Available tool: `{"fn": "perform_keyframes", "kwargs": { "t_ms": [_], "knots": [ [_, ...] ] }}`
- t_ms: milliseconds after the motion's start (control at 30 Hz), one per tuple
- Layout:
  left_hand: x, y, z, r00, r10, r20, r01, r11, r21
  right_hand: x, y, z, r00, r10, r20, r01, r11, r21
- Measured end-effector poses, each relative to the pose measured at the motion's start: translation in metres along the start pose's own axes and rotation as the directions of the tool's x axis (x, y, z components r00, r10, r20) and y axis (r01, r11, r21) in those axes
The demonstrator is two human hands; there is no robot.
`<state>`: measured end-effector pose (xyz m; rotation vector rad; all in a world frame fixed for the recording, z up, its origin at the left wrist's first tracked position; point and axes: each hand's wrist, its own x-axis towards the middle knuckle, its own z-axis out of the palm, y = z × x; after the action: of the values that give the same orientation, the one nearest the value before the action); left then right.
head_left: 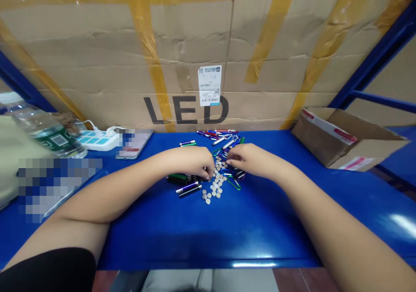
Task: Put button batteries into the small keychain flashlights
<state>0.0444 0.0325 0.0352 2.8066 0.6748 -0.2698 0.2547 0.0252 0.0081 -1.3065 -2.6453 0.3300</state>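
Observation:
My left hand [202, 163] is curled with its fingertips pressed down at the left edge of a scatter of small silvery discs [215, 187], which look like button cells. Whatever it may pinch is hidden. Beside it lie slim metal tubes [189, 189] in purple, black and green. Across the discs, my right hand [244, 158] has its fingers bent together over small parts with clips; I cannot make out what is between them. Just below it rests a green carabiner clip [234, 183]. Behind both hands is a heap of coloured tubes with clips [221, 138].
A large taped cardboard box [182, 36] stands behind the blue table [201, 235]. At right sits an open small carton [328, 142]. On the left are a phone [138, 144], a white power strip [97, 140] and a plastic bottle [53, 136].

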Motion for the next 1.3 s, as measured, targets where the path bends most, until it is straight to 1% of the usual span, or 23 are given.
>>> {"fn": "perform_keyframes", "kwargs": {
  "t_ms": [33, 67, 100, 133, 167, 200, 233, 333, 400, 467, 500, 567, 633, 667, 700, 767, 833, 900, 1000, 1067, 1233, 1300],
  "knots": [
    [0.004, -0.005, -0.005, 0.999, -0.031, -0.029, 0.030, 0.999, -0.029, 0.000, 0.001, -0.001, 1.000, 0.000, -0.017, 0.000, 1.000, 0.001],
    [0.010, -0.012, -0.009, 0.992, -0.085, -0.092, 0.082, 0.996, -0.036, -0.001, 0.001, -0.002, 0.999, -0.002, -0.034, 0.002, 1.000, 0.001],
    [0.018, -0.019, -0.012, 0.954, -0.210, -0.212, 0.211, 0.977, -0.019, -0.001, 0.002, -0.002, 0.999, -0.003, -0.049, 0.003, 1.000, -0.002],
    [0.028, -0.028, -0.014, 0.918, -0.284, -0.278, 0.294, 0.956, -0.004, -0.001, 0.003, -0.002, 0.998, -0.003, -0.062, 0.002, 1.000, -0.004],
    [0.039, -0.036, -0.014, 0.887, -0.334, -0.319, 0.353, 0.936, 0.002, -0.001, 0.004, -0.002, 0.997, -0.002, -0.074, 0.002, 1.000, -0.004],
    [0.051, -0.044, -0.013, 0.858, -0.381, -0.344, 0.406, 0.914, 0.002, 0.000, 0.004, -0.002, 0.996, 0.001, -0.085, -0.001, 1.000, -0.003],
    [0.062, -0.051, -0.010, 0.838, -0.418, -0.350, 0.447, 0.895, 0.002, 0.000, 0.005, -0.001, 0.995, 0.006, -0.096, -0.006, 1.000, 0.001],
    [0.088, -0.065, -0.004, 0.829, -0.472, -0.302, 0.493, 0.870, -0.007, 0.001, 0.008, 0.001, 0.992, 0.012, -0.122, -0.010, 1.000, 0.013],
    [0.092, -0.067, -0.004, 0.819, -0.484, -0.308, 0.502, 0.864, -0.023, 0.002, 0.010, 0.002, 0.989, 0.019, -0.149, -0.018, 1.000, 0.006],
    [0.084, -0.063, -0.008, 0.808, -0.474, -0.350, 0.491, 0.870, -0.046, 0.003, 0.012, 0.004, 0.979, 0.033, -0.200, -0.035, 0.999, -0.006],
    [0.075, -0.058, -0.011, 0.803, -0.461, -0.376, 0.476, 0.877, -0.059, 0.004, 0.013, 0.006, 0.968, 0.042, -0.248, -0.044, 0.999, -0.002],
    [0.053, -0.046, -0.014, 0.803, -0.425, -0.418, 0.431, 0.898, -0.085, 0.007, 0.013, 0.010, 0.925, 0.046, -0.376, -0.039, 0.999, 0.027],
    [0.028, -0.029, -0.011, 0.810, -0.393, -0.435, 0.384, 0.916, -0.113, 0.009, 0.010, 0.014, 0.879, 0.029, -0.475, 0.017, 0.996, 0.090],
    [0.015, -0.019, -0.007, 0.816, -0.382, -0.434, 0.365, 0.923, -0.127, 0.010, 0.006, 0.016, 0.872, 0.015, -0.489, 0.060, 0.989, 0.138],
    [0.005, -0.009, -0.002, 0.820, -0.374, -0.432, 0.349, 0.927, -0.139, 0.011, 0.003, 0.018, 0.879, 0.001, -0.478, 0.103, 0.976, 0.191],
    [-0.012, 0.008, 0.010, 0.813, -0.369, -0.451, 0.307, 0.929, -0.206, 0.012, -0.006, 0.020, 0.913, -0.045, -0.406, 0.181, 0.935, 0.304],
    [-0.022, 0.020, 0.022, 0.779, -0.400, -0.482, 0.311, 0.915, -0.257, 0.012, -0.015, 0.022, 0.939, -0.097, -0.329, 0.221, 0.905, 0.364],
    [-0.026, 0.025, 0.033, 0.737, -0.432, -0.519, 0.345, 0.902, -0.260, 0.011, -0.022, 0.022, 0.953, -0.119, -0.280, 0.214, 0.918, 0.335],
    [-0.027, 0.021, 0.047, 0.684, -0.424, -0.594, 0.379, 0.902, -0.208, 0.009, -0.029, 0.021, 0.963, -0.108, -0.248, 0.163, 0.962, 0.217],
    [-0.026, 0.017, 0.054, 0.663, -0.393, -0.637, 0.387, 0.909, -0.158, 0.009, -0.031, 0.020, 0.970, -0.103, -0.220, 0.140, 0.978, 0.157],
    [-0.021, 0.006, 0.063, 0.664, -0.329, -0.672, 0.374, 0.924, -0.082, 0.008, -0.033, 0.020, 0.987, -0.058, -0.151, 0.077, 0.989, 0.124],
    [-0.020, 0.003, 0.064, 0.653, -0.314, -0.690, 0.363, 0.929, -0.080, 0.008, -0.033, 0.020, 0.990, -0.043, -0.132, 0.057, 0.993, 0.105]
  ]
}}
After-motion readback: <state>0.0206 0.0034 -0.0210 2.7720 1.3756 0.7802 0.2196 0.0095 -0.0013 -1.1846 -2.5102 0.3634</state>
